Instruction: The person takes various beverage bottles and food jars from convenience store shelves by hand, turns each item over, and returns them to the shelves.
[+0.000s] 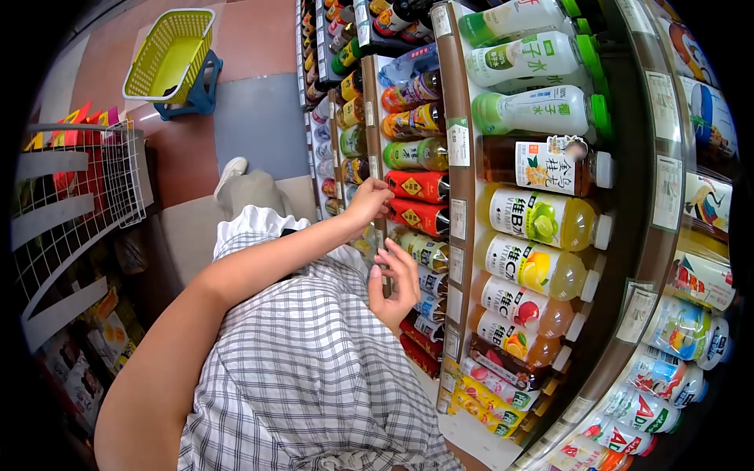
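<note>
My left hand (371,202) reaches across from the left, its fingers pressed together beside two red drinks (415,187) on a lower shelf; whether it touches them or pinches something small is unclear. Below it in the view, my right hand (397,286) is half curled with its fingers apart and nothing visible in it, near a row of bottles (424,250). Bottles with yellow liquid (542,218) and a dark tea bottle (542,165) lie sideways in the view on the shelf to the right of both hands.
A brown shelf edge (462,188) with price labels runs close to the hands. More drinks (628,408) fill the shelf at the lower right. A yellow-green basket (174,51) sits on a blue stool (206,86) at the upper left. A white wire rack (78,196) is at the left.
</note>
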{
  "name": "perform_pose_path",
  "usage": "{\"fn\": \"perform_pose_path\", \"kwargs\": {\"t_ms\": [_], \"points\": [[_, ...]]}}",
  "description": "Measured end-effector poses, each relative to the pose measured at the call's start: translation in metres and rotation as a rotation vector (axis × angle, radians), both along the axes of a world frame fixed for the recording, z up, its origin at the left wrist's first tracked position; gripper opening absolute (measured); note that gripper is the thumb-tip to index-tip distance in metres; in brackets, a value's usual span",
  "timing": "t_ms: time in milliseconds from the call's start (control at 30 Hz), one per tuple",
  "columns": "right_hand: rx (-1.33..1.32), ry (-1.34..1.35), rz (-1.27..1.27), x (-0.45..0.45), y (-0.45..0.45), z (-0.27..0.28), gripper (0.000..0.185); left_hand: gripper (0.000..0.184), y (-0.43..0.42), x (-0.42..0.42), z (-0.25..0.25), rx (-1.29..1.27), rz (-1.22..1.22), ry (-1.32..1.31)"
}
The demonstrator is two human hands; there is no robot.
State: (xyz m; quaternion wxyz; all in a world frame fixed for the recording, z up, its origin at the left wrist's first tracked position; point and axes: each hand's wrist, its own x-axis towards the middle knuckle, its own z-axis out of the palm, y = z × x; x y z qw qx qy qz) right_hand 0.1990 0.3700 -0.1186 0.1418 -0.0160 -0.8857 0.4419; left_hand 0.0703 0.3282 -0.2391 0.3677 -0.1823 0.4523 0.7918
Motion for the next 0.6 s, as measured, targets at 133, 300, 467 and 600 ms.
{"fn": "perform_pose_path", "kwargs": {"t_ms": [133, 300, 467, 600], "points": [[-0.081, -0.072, -0.043, -0.019, -0.013, 0.003, 0.030, 0.030, -0.013, -0.016, -0.002, 0.059, -0.051, -0.066], [-0.422, -0.267, -0.259, -0.051, -0.033, 0.003, 0.048, 0.034, -0.025, -0.053, 0.006, 0.129, -0.182, -0.187], [-0.819, -0.249, -0.462, -0.105, -0.037, 0.004, 0.071, 0.035, -0.033, -0.087, 0.007, 0.181, -0.335, -0.282], [-0.959, -0.142, -0.580, -0.139, -0.022, -0.018, 0.077, 0.034, -0.041, -0.103, 0.018, 0.225, -0.427, -0.288]]}}
